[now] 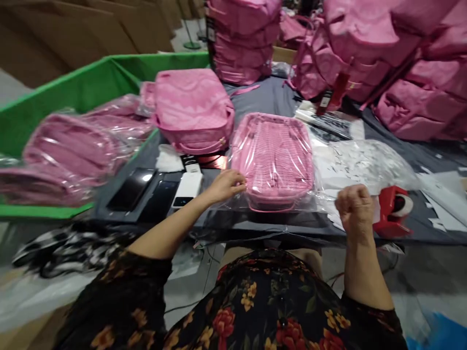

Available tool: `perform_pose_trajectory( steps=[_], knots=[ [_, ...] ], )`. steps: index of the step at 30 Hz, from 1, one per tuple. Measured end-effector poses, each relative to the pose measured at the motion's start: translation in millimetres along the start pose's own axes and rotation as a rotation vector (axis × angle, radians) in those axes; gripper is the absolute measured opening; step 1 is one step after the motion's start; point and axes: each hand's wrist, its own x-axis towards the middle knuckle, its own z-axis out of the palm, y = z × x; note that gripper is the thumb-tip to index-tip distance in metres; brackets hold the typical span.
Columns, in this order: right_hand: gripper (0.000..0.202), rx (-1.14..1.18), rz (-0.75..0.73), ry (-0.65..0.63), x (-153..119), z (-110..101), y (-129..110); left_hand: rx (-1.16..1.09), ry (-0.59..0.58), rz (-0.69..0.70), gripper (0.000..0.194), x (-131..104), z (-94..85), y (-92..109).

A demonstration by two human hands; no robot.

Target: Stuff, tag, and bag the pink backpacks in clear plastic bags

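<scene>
A pink backpack (273, 155) in a clear plastic bag (319, 192) lies in front of me, its ribbed side facing up. My left hand (230, 185) is at the bag's lower left edge, fingers curled together on the plastic. To the right of the bag, my right hand (354, 209) is closed in a fist beside a red tape dispenser (393, 214). Whatever the right fingers may hold is hidden. An unbagged pink backpack (195, 107) lies just behind and to the left.
Bagged pink backpacks (73, 146) fill a green-walled bin (120, 65) at left. Phones (131, 189) and a white power bank (188, 187) lie near my left arm. More backpacks (244, 39) are piled behind. Crumpled clear plastic (375, 163) and papers lie at right.
</scene>
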Motion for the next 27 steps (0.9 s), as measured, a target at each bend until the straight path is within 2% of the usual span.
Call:
perform_pose_trajectory(
  steps=[2, 4, 5, 7, 9, 10, 12, 14, 15, 17, 19, 22, 24, 25, 27],
  knots=[
    [0.036, -0.218, -0.010, -0.450, 21.3, 58.9, -2.3, -0.024, 0.010, 0.004, 0.016, 1.4, 1.6, -4.0],
    [0.030, -0.462, -0.029, -0.856, 44.7, 114.5, 7.1, -0.038, 0.011, 0.015, 0.015, 1.2, 3.9, -5.7],
    [0.026, -0.589, -0.046, -0.989, 57.1, 137.4, 15.4, -0.037, 0.009, 0.022, 0.015, 0.9, 5.0, -6.0],
    [0.020, -0.845, -0.050, -1.147, 81.5, 169.0, 34.4, -0.020, 0.003, 0.027, 0.016, 0.7, 6.6, -5.8],
    [0.022, -1.034, -0.001, -1.186, 101.2, 180.4, 49.6, -0.004, -0.003, 0.027, 0.017, 0.8, 7.3, -5.5],
    [0.030, -1.097, 0.027, -1.160, 108.0, 179.7, 54.2, 0.000, -0.003, 0.029, 0.017, 1.0, 7.3, -5.5],
    [0.040, -1.168, 0.028, -1.030, 113.6, 170.9, 56.5, -0.001, 0.004, 0.034, 0.017, 1.5, 7.2, -6.2],
    [0.032, -1.170, -0.039, -0.916, 107.8, 160.7, 52.7, -0.005, 0.006, 0.042, 0.017, 2.1, 7.1, -7.7],
    [0.026, -1.145, -0.082, -0.902, 101.2, 157.9, 50.3, -0.009, 0.005, 0.046, 0.017, 2.3, 7.1, -8.5],
    [0.023, -1.090, -0.155, -0.967, 84.4, 160.3, 47.8, -0.014, 0.004, 0.053, 0.017, 2.5, 7.6, -9.8],
    [0.022, -1.116, -0.172, -1.035, 69.1, 172.0, 50.7, -0.012, 0.002, 0.056, 0.017, 2.0, 8.9, -9.7],
    [0.024, -1.230, -0.096, -1.084, 58.8, 193.7, 61.3, 0.003, -0.007, 0.036, 0.017, 1.7, 9.7, -7.4],
    [0.029, -1.257, -0.061, -1.101, 57.8, 199.9, 67.8, 0.010, -0.019, 0.024, 0.016, 3.6, 6.4, -6.3],
    [0.031, -1.249, -0.075, -1.084, 57.5, 198.4, 70.2, -0.002, -0.039, 0.022, 0.016, 5.7, 3.0, -6.6],
    [0.033, -1.193, -0.143, -0.950, 56.5, 186.1, 72.5, -0.080, -0.070, -0.010, 0.021, 12.1, -7.1, -9.9]
  ],
)
